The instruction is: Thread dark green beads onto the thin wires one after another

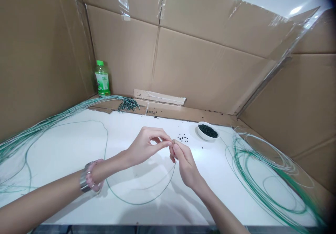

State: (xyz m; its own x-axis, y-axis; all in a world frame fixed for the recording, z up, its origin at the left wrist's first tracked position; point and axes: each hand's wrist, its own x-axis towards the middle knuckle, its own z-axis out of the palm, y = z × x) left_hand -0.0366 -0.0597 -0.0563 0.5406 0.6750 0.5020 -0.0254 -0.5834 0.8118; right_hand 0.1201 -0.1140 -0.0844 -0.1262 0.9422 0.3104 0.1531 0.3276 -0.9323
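My left hand [149, 143] and my right hand [184, 160] meet fingertip to fingertip above the middle of the white table [78, 150]. Thumb and forefinger of the left are pinched together; whatever is between them is too small to make out. The right hand's fingers are closed on a thin green wire [139, 204], which hangs from them in a loop, passes behind my left wrist and runs off to the left. Just beyond the right hand lie several loose black beads [183, 138]. A white bowl [206, 138] filled with dark beads [208, 130] stands farther right.
A bundle of green wires [52, 116] with dark knotted ends [128, 104] lies along the left. Coiled green wire [252, 171] covers the right side. A green-capped bottle [102, 80] stands in the back left corner. Cardboard walls [204, 66] enclose the table.
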